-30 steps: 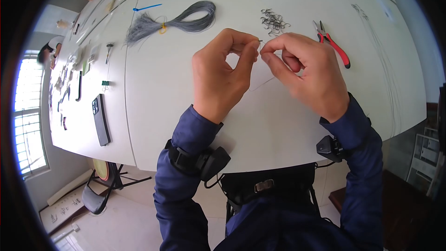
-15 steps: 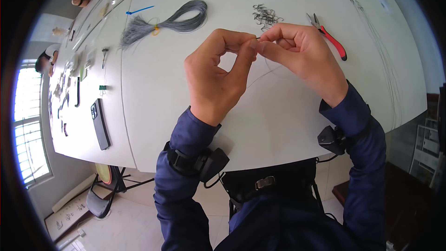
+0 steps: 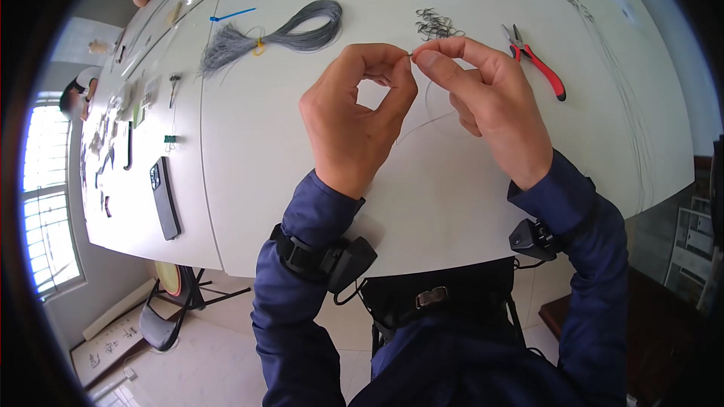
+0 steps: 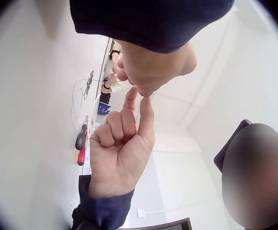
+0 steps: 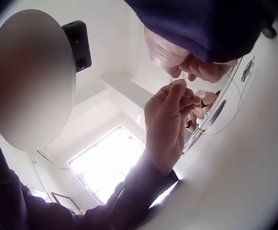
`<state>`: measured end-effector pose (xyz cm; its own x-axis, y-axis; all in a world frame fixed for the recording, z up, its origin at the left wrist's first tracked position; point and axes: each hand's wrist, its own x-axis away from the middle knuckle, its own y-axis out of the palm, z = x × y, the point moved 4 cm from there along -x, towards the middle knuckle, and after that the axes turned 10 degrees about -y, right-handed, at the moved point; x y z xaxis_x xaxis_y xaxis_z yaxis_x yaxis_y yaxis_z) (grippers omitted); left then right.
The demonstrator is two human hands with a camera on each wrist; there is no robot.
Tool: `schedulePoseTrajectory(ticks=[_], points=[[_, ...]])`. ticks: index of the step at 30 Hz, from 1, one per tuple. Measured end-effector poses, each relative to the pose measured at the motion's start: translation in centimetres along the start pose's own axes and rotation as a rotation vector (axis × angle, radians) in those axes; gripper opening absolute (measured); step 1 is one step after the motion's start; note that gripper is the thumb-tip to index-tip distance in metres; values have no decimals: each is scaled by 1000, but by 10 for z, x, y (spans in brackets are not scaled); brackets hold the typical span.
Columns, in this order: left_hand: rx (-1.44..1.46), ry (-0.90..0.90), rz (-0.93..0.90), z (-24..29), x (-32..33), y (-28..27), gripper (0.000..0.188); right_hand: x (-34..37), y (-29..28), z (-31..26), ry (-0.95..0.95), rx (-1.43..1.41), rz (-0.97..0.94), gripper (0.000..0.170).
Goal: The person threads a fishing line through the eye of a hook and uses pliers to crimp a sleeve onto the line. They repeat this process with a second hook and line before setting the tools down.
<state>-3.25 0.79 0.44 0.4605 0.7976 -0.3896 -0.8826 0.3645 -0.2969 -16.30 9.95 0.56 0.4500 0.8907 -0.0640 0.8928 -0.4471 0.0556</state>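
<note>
Two hands meet fingertip to fingertip above the white table [image 3: 260,143], each in a dark blue sleeve. We see the left hand [image 3: 354,117] pinching a small dark piece [image 3: 410,54] between thumb and forefinger; its tip pokes out toward the other hand, too small for us to make out its shape. Our right hand [image 3: 486,102] pinches a thin line [image 3: 407,133] with thumb and forefinger right beside that piece, and its other fingers are curled in. We cannot tell whether the line touches the piece. The slack of the line hangs in a loose loop below the fingers. Just beyond the fingertips lies a heap of dark hooks [image 3: 439,25], and to its right we have pliers [image 3: 548,75] with red and black handles, their jaws slightly apart. Farther right, long strands [image 3: 618,75] lie along the table. Over on the left we find a grey bundle [image 3: 305,36] tied with a yellow band [image 3: 259,47], a blue tie [image 3: 233,14] near it, and a phone [image 3: 165,200] nearer us.
</note>
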Motion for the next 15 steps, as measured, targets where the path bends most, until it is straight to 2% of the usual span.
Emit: schedulePoseTrajectory(ticks=[7, 13, 15], points=[[10, -17, -86, -4, 2, 5, 8, -2, -6, 5, 71, -82, -5, 26], [93, -136, -174, -3, 0, 6, 15, -6, -9, 4, -2, -28, 39, 26], [62, -90, -159, -3, -1, 5, 16, -7, -12, 5, -6, -4, 20, 26]])
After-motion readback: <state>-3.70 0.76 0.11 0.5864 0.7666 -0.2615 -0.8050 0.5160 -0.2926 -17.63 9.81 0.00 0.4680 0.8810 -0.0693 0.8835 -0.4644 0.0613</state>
